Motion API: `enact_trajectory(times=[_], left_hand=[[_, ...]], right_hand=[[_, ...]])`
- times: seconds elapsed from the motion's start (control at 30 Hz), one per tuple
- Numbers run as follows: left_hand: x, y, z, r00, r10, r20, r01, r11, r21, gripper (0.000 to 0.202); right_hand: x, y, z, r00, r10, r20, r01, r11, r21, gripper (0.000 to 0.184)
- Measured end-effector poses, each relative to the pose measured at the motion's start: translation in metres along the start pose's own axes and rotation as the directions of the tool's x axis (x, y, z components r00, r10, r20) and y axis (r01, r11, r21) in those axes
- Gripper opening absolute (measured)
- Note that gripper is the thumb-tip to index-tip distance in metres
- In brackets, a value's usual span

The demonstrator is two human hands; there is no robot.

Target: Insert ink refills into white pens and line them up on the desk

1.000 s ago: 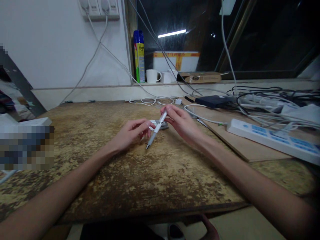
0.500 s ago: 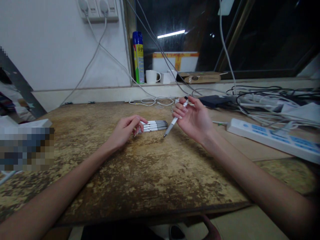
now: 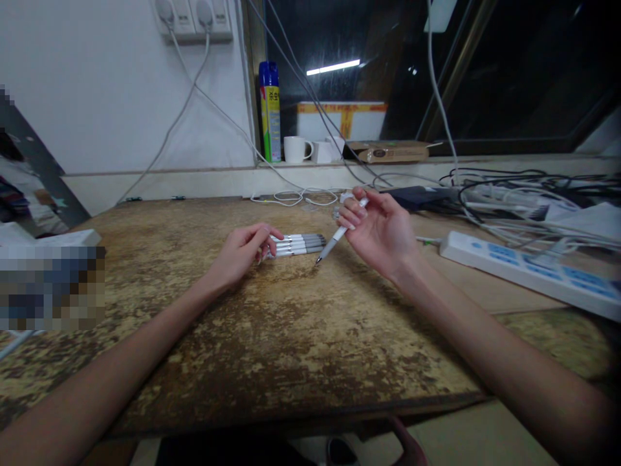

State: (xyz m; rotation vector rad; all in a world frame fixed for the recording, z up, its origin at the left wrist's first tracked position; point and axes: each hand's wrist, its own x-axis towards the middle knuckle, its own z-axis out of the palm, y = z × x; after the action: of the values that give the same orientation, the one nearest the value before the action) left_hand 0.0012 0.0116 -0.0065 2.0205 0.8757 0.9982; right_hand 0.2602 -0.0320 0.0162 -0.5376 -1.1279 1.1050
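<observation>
My right hand (image 3: 377,230) is raised palm-up over the worn table (image 3: 291,336) and pinches a white pen (image 3: 334,241) whose dark tip points down and left, just above the tabletop. A row of several white and grey pens (image 3: 301,244) lies side by side on the table between my hands. My left hand (image 3: 242,252) rests on the table with curled fingers, its fingertips touching the left ends of those pens. Whether it grips one of them I cannot make out.
A white power strip (image 3: 524,272) lies on a board at the right, behind it a tangle of cables (image 3: 509,188) and a dark box (image 3: 412,196). On the window sill stand a spray can (image 3: 270,110), white mugs (image 3: 297,149) and a flat carton (image 3: 388,151). White objects lie at the left edge.
My right hand has carried the pen away to the right and turned palm-up, uncovering the row of pens. My left hand has settled at the pens' left ends.
</observation>
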Motion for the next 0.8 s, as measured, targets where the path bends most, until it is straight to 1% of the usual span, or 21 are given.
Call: enact_trajectory(times=[0.1, 0.2, 0.4, 0.6, 0.7, 0.8], left_hand=[[-0.0007, 0.0015, 0.0003, 1.000, -0.006, -0.001, 0.006, 1.000, 0.009, 0.041], [-0.0014, 0.0034, 0.0009, 1.000, -0.007, -0.003, 0.007, 1.000, 0.028, 0.040], [-0.0013, 0.0057, 0.0018, 1.000, -0.017, -0.011, 0.017, 0.999, 0.034, 0.039], [-0.0010, 0.0050, 0.0014, 1.000, -0.010, -0.004, 0.010, 0.999, 0.038, 0.040], [-0.0009, 0.0039, 0.0012, 1.000, -0.010, 0.003, 0.010, 0.999, 0.041, 0.041], [-0.0008, 0.0032, 0.0010, 1.000, -0.010, 0.005, 0.009, 0.999, 0.046, 0.041]], right_hand=[[0.0003, -0.0012, 0.0002, 1.000, 0.005, -0.011, -0.005, 1.000, 0.005, 0.023], [-0.0001, -0.0023, 0.0010, 1.000, -0.001, -0.005, 0.001, 1.000, 0.022, 0.020], [-0.0018, -0.0029, 0.0024, 1.000, -0.027, -0.011, 0.026, 0.999, -0.029, 0.019], [-0.0025, -0.0042, 0.0039, 1.000, -0.022, -0.014, 0.022, 1.000, 0.013, 0.015], [-0.0024, -0.0047, 0.0040, 0.999, -0.037, -0.019, 0.036, 0.999, -0.027, 0.020], [-0.0021, -0.0043, 0.0029, 0.999, -0.040, -0.011, 0.039, 0.998, -0.048, 0.019]])
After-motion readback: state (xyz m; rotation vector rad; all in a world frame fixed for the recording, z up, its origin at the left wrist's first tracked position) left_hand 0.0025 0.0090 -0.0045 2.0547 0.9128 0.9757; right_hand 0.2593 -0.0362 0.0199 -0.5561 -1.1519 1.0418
